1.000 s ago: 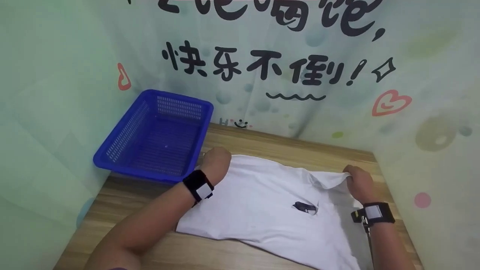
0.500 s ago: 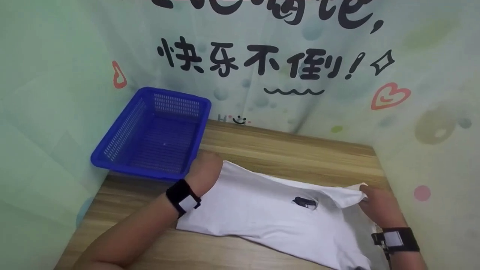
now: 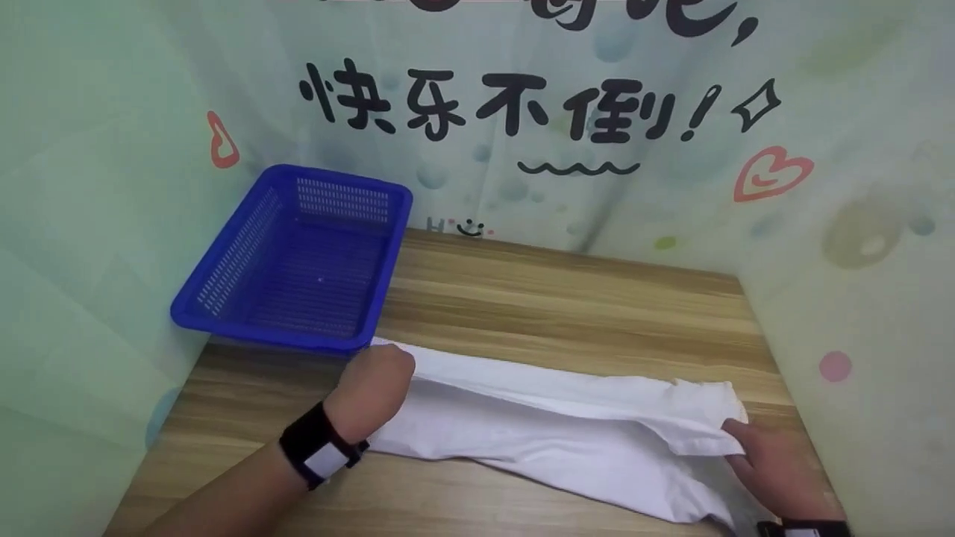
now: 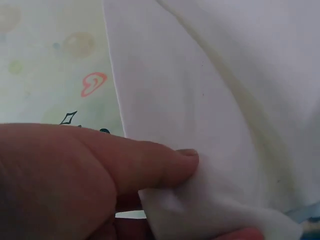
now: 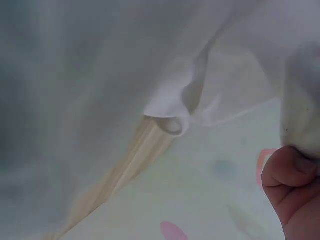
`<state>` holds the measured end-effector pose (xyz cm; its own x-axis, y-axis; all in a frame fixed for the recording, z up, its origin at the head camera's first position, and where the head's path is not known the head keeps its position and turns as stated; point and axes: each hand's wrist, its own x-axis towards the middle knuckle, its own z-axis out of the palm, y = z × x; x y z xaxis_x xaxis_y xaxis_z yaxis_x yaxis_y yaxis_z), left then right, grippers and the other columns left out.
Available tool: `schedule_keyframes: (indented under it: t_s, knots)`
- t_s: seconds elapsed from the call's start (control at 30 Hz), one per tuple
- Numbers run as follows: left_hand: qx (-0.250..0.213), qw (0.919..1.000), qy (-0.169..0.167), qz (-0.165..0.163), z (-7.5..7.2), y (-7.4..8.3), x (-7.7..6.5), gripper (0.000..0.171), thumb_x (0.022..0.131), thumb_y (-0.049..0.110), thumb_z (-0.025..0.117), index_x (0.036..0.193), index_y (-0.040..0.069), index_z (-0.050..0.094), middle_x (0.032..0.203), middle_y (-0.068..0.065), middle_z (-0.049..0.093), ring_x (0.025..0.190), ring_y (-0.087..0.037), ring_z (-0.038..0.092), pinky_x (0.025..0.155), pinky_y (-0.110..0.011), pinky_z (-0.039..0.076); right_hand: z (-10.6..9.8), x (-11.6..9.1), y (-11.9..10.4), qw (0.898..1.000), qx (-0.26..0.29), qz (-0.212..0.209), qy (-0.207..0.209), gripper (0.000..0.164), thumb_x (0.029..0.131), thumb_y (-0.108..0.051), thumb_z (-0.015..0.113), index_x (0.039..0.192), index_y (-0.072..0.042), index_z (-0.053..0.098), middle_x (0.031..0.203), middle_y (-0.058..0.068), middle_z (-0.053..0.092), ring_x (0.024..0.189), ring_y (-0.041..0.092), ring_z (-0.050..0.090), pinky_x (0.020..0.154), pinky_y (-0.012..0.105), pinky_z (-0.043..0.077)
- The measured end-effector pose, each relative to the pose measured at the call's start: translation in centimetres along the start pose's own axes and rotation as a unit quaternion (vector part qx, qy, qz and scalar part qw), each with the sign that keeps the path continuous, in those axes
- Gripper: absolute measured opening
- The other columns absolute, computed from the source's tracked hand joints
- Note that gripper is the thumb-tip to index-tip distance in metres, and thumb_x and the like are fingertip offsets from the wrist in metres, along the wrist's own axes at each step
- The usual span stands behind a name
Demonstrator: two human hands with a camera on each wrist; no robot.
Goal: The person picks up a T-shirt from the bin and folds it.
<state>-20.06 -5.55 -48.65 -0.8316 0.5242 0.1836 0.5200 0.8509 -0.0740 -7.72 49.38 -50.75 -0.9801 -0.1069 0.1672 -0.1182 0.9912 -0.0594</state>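
A white T-shirt (image 3: 522, 429) lies across the wooden table, its far part folded over toward the near side. My left hand (image 3: 373, 391) grips the fold's left end beside the blue basket. In the left wrist view the thumb of the left hand (image 4: 100, 175) presses on top of the white fabric, with fingers beneath. At the other end my right hand (image 3: 780, 462) pinches the fabric's edge. The right wrist view shows the right hand (image 5: 295, 187) with its thumb bent against the cloth, partly cut off by the frame edge.
A blue plastic basket (image 3: 388, 287) with slotted sides stands at the back left, close to the left hand. Behind the wooden table (image 3: 582, 298) hangs a printed cloth backdrop (image 3: 492, 179) with black lettering. Pale walls border both sides.
Both hands have come toward the near side, carrying the T-shirt's far edge over. The left hand also moved left, the right hand right. The dark print on the shirt is now covered.
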Motion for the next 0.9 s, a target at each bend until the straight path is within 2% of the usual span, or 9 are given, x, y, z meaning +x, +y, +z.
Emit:
schedule_keyframes:
  t_s: [0.13, 0.3, 0.4, 0.5, 0.63, 0.73, 0.8, 0.87, 0.9]
  knots:
    - [-0.026, 0.9988, -0.028, 0.030, 0.5, 0.0, -2.0, 0.021, 0.078, -0.007, 0.064, 0.063, 0.006, 0.059, 0.064, -0.009, 0.061, 0.063, -0.021, 0.062, 0.055, -0.034, 0.054, 0.5, -1.6, -0.4, 0.999, 0.029, 0.017, -0.043, 0.018, 0.079, -0.016, 0.075, 0.074, -0.026, 0.060, 0.068, -0.013, 0.053, 0.065, 0.007, 0.043, 0.058, 0.029, 0.036]
    - [-0.035, 0.9979, -0.017, 0.051, 1.2, 0.2, -3.4, 0.023, 0.076, -0.008, 0.064, 0.060, 0.007, 0.057, 0.061, -0.008, 0.060, 0.060, -0.020, 0.060, 0.054, -0.033, 0.051, 1.1, -2.8, -0.7, 0.989, 0.055, 0.050, -0.125, 0.018, 0.082, -0.037, 0.076, 0.075, -0.032, 0.061, 0.066, -0.017, 0.049, 0.063, 0.001, 0.042, 0.059, 0.024, 0.036]
    - [-0.027, 0.9983, -0.002, 0.052, 1.5, 0.2, -3.8, 0.025, 0.075, -0.008, 0.064, 0.059, 0.008, 0.055, 0.059, -0.007, 0.058, 0.058, -0.019, 0.059, 0.052, -0.032, 0.050, 1.6, -3.2, -0.7, 0.989, 0.069, 0.043, -0.127, 0.025, 0.082, -0.044, 0.077, 0.073, -0.032, 0.056, 0.062, -0.017, 0.046, 0.059, 0.000, 0.040, 0.057, 0.022, 0.035]
    - [-0.030, 0.9983, -0.006, 0.050, 1.6, 0.2, -4.1, 0.025, 0.075, -0.009, 0.063, 0.059, 0.009, 0.055, 0.059, -0.007, 0.058, 0.058, -0.020, 0.058, 0.053, -0.033, 0.050, 2.1, -3.6, -0.9, 0.990, 0.066, 0.027, -0.120, 0.029, 0.081, -0.049, 0.076, 0.075, -0.031, 0.054, 0.063, -0.018, 0.045, 0.060, -0.001, 0.040, 0.057, 0.023, 0.037]
    - [-0.058, 0.9960, -0.056, 0.038, 1.1, 0.0, -4.5, 0.021, 0.074, -0.006, 0.065, 0.061, 0.008, 0.057, 0.063, -0.008, 0.060, 0.063, -0.021, 0.059, 0.057, -0.035, 0.051, 1.6, -3.9, -1.5, 0.984, 0.066, 0.037, -0.161, 0.037, 0.082, -0.058, 0.071, 0.080, -0.025, 0.053, 0.067, -0.015, 0.044, 0.063, 0.001, 0.040, 0.059, 0.025, 0.036]
    - [-0.083, 0.9891, -0.119, 0.022, 0.3, -0.2, -4.7, 0.017, 0.071, 0.005, 0.072, 0.062, 0.008, 0.057, 0.066, -0.007, 0.061, 0.066, -0.022, 0.060, 0.059, -0.037, 0.052, 0.3, -3.8, -2.0, 0.975, 0.071, 0.053, -0.205, 0.041, 0.085, -0.060, 0.066, 0.079, -0.023, 0.052, 0.065, -0.011, 0.042, 0.062, 0.003, 0.039, 0.058, 0.025, 0.034]
    - [-0.097, 0.9833, -0.154, 0.013, -0.2, -0.5, -4.8, 0.022, 0.067, 0.014, 0.077, 0.063, 0.007, 0.057, 0.068, -0.008, 0.061, 0.068, -0.023, 0.060, 0.060, -0.038, 0.051, -0.8, -3.6, -2.4, 0.967, 0.075, 0.066, -0.236, 0.039, 0.088, -0.060, 0.062, 0.081, -0.021, 0.058, 0.066, -0.010, 0.046, 0.062, 0.004, 0.042, 0.059, 0.026, 0.037]
    - [-0.110, 0.9788, -0.173, 0.005, -0.5, -0.7, -4.8, 0.026, 0.067, 0.021, 0.079, 0.063, 0.007, 0.057, 0.068, -0.008, 0.061, 0.068, -0.024, 0.060, 0.060, -0.040, 0.050, -1.8, -3.4, -2.6, 0.957, 0.075, 0.086, -0.268, 0.041, 0.092, -0.061, 0.055, 0.083, -0.021, 0.064, 0.066, -0.009, 0.051, 0.064, 0.006, 0.045, 0.061, 0.028, 0.041]
    - [-0.113, 0.9783, -0.173, 0.004, -0.6, -0.8, -4.8, 0.028, 0.070, 0.024, 0.079, 0.063, 0.007, 0.057, 0.068, -0.008, 0.061, 0.069, -0.024, 0.060, 0.060, -0.041, 0.050, -2.2, -3.2, -2.8, 0.956, 0.068, 0.093, -0.271, 0.042, 0.094, -0.059, 0.053, 0.084, -0.021, 0.067, 0.066, -0.008, 0.052, 0.064, 0.007, 0.046, 0.061, 0.030, 0.041]
